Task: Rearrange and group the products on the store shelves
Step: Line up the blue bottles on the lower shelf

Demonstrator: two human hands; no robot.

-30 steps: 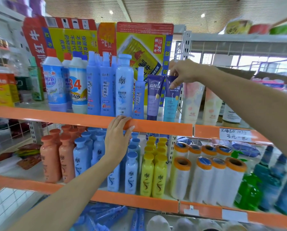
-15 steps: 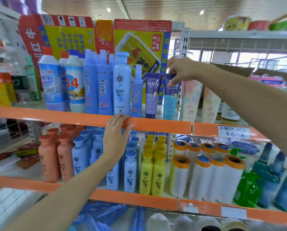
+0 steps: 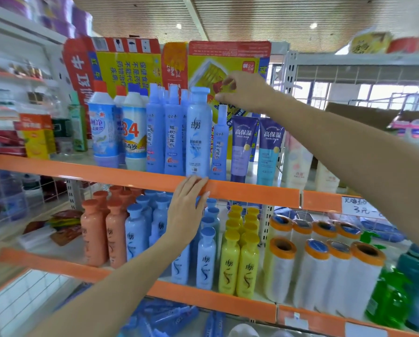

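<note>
So my right hand (image 3: 246, 92) hovers fingers-apart just above the spray bottle (image 3: 219, 144); left hand (image 3: 187, 210) lies flat on the shelf edge (image 3: 252, 194), shampoo bottle (image 3: 198, 132) right above it.

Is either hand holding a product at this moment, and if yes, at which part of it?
No product is held. The right hand hovers with curled fingers above the small blue spray bottle, with no grip on it. The left hand rests flat on the orange shelf edge.
</note>
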